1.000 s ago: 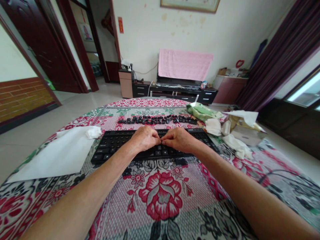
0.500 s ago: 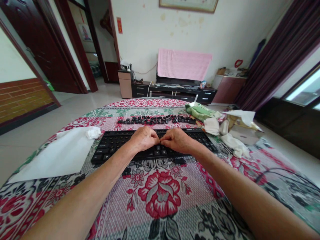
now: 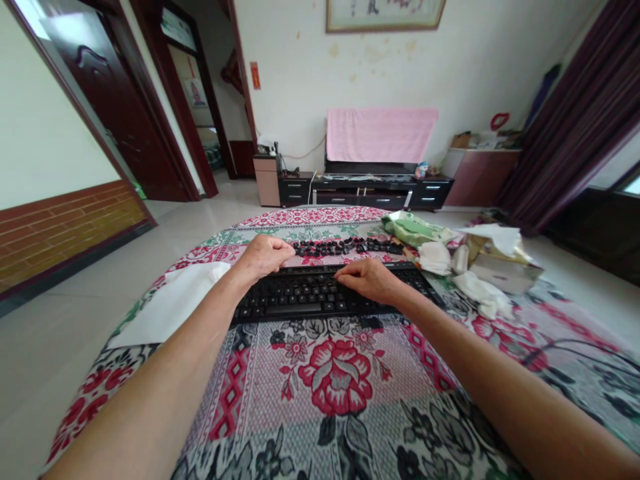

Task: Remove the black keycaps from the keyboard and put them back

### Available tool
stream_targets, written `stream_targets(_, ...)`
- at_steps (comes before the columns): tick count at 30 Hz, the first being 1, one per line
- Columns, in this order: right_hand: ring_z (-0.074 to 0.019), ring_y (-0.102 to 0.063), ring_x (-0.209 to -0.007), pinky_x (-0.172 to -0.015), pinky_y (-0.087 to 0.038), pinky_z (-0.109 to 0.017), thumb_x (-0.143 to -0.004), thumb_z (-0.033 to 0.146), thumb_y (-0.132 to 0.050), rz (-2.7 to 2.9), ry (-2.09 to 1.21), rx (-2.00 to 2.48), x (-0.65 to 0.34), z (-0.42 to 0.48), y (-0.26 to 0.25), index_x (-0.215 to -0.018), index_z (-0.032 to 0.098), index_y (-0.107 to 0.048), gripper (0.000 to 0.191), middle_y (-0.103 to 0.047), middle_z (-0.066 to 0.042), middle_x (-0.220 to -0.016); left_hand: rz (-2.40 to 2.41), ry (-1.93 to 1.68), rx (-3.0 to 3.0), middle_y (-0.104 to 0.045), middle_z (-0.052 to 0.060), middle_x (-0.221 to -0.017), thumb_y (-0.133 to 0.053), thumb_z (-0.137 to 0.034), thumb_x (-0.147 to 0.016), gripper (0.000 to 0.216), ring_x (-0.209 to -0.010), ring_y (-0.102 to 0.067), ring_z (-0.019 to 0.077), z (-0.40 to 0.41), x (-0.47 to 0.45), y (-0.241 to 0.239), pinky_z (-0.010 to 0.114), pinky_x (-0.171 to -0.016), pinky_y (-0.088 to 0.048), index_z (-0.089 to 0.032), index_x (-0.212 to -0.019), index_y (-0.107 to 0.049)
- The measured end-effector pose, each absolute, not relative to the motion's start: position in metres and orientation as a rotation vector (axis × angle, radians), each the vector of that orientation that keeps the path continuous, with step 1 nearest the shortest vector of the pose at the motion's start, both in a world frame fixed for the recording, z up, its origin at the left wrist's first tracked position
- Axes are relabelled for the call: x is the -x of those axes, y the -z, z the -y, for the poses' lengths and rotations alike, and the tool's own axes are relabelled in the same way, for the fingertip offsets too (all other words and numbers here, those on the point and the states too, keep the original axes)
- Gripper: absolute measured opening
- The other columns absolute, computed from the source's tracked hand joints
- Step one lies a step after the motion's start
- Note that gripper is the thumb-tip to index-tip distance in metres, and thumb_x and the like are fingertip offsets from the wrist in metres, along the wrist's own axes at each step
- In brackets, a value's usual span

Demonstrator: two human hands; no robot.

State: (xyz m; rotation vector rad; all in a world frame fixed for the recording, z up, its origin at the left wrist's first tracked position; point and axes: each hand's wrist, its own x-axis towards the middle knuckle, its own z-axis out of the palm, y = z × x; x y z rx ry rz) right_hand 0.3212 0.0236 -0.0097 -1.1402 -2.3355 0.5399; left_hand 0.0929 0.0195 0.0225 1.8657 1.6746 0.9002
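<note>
A black keyboard (image 3: pixel 295 300) lies across the patterned tablecloth; parts of its left and upper edges are behind my left hand and forearm. Beyond it runs a strip of loose black keycaps (image 3: pixel 345 247). At the left end of that strip is my left hand (image 3: pixel 266 257), thumb and fingers pinched together beside the nearest keycaps. Whatever may be between those fingertips is too small to tell. My right hand (image 3: pixel 369 280) hovers low over the right half of the keyboard, its fingers also pressed together, with their tips near the keys and any held piece hidden.
White paper (image 3: pixel 165 307) lies left of the keyboard. To the right are a green bag (image 3: pixel 415 229), crumpled white tissue (image 3: pixel 483 293) and an opened box (image 3: pixel 500 263). A small black piece (image 3: pixel 371 323) sits below the keyboard, and a dark cable (image 3: pixel 565 343) curves at right.
My left hand has gone from the middle of the keyboard up and left to the keycap strip. My right hand stays over the keyboard. The view has shifted slightly left.
</note>
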Motion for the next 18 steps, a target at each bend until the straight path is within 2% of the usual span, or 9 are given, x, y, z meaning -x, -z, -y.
stream_targets(5, -0.0105, -0.053, -0.059, -0.055, -0.038, -0.022, -0.069, 0.028, -0.043, 2.299, -0.509, 1.13, -0.313, -0.027, 0.0, -0.079, 0.017, -0.063, 0.026, -0.062, 0.0, -0.067, -1.711, -0.93, -1.896, -0.057, 0.0, -0.055, -0.045, -0.034, -0.062, 0.025, -0.044, -0.048, 0.0071, -0.009, -0.08, -0.009, 0.02, -0.045, -0.038, -0.017, -0.073, -0.061)
stream_targets(12, -0.012, -0.055, -0.071, -0.066, -0.039, -0.022, -0.069, 0.029, -0.043, 2.033, -0.468, 1.211, -0.294, -0.037, 0.006, -0.083, 0.017, -0.062, 0.026, -0.063, -0.001, -0.078, -1.789, -1.02, -2.029, -0.062, 0.0, -0.066, -0.042, -0.038, -0.066, 0.03, -0.057, -0.054, 0.011, -0.007, -0.067, 0.01, 0.022, -0.058, -0.04, -0.02, -0.08, -0.061)
stream_targets(18, -0.0123, -0.055, -0.073, -0.068, -0.04, -0.022, -0.067, 0.025, -0.045, 2.145, -0.434, 1.23, -0.29, -0.039, 0.013, -0.084, 0.019, -0.062, 0.024, -0.063, 0.0, -0.081, -1.831, -1.039, -1.984, -0.062, 0.001, -0.07, -0.042, -0.038, -0.067, 0.032, -0.063, -0.055, 0.012, -0.009, -0.061, 0.018, 0.022, -0.06, -0.04, -0.02, -0.084, -0.06)
